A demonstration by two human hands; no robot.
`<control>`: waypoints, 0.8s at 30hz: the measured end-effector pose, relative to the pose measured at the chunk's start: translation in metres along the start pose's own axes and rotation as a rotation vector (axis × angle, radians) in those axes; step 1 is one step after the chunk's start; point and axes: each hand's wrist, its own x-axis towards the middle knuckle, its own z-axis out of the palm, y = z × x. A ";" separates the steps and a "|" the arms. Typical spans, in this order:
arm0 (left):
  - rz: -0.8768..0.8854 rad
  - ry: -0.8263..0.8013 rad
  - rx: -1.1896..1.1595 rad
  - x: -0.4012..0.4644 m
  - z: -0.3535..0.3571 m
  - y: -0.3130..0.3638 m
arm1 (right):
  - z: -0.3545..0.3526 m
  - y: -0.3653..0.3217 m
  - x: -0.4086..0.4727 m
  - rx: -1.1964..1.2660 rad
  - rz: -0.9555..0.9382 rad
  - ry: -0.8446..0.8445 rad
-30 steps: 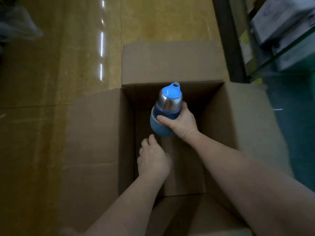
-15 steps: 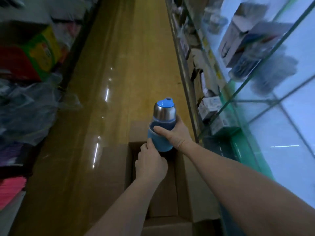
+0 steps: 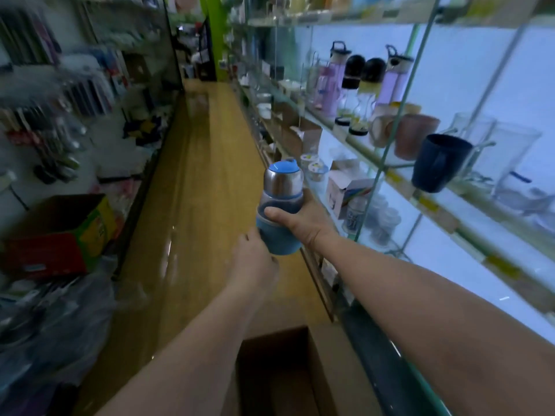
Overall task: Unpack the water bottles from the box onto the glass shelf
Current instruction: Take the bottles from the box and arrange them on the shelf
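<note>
Both hands meet at one water bottle [image 3: 280, 207] held upright over the aisle floor [image 3: 195, 205], clear of everything else. The right hand [image 3: 303, 222] is wrapped firmly around its middle, thumb across the near side and fingers curled behind, at the seam between the dark band and the lighter blue sleeve. The left hand [image 3: 253, 261] comes in from about 7 o'clock of the bottle, fingers loosely curled, its fingertips touching the lower edge of the blue sleeve; whether it actually grips cannot be told. The bottle has a bright blue cap with a spout, a shiny steel collar beneath it, and a blue body below. The open cardboard box [image 3: 279, 373] sits on the floor at 6 o'clock of the hands, well below them, its interior dark. The glass shelf [image 3: 399, 166] runs along the right side, toward 3 o'clock of the bottle, and carries a dark blue cup [image 3: 438, 163], a brownish-pink cup [image 3: 416, 136], clear glass pitchers [image 3: 510, 157] and tall bottles with black caps [image 3: 360, 85]. At 9 o'clock, by the opposite racks, stands a red and yellow carton [image 3: 60, 232].
</note>
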 end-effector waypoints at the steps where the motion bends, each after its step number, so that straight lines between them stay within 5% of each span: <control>1: 0.033 0.011 0.011 -0.005 -0.016 0.011 | -0.008 -0.019 -0.003 -0.003 -0.014 0.023; 12: 0.340 0.143 -0.034 -0.059 -0.140 0.136 | -0.112 -0.198 -0.043 -0.064 -0.177 0.323; 24: 0.641 0.238 -0.085 -0.119 -0.176 0.241 | -0.224 -0.287 -0.122 -0.276 -0.248 0.588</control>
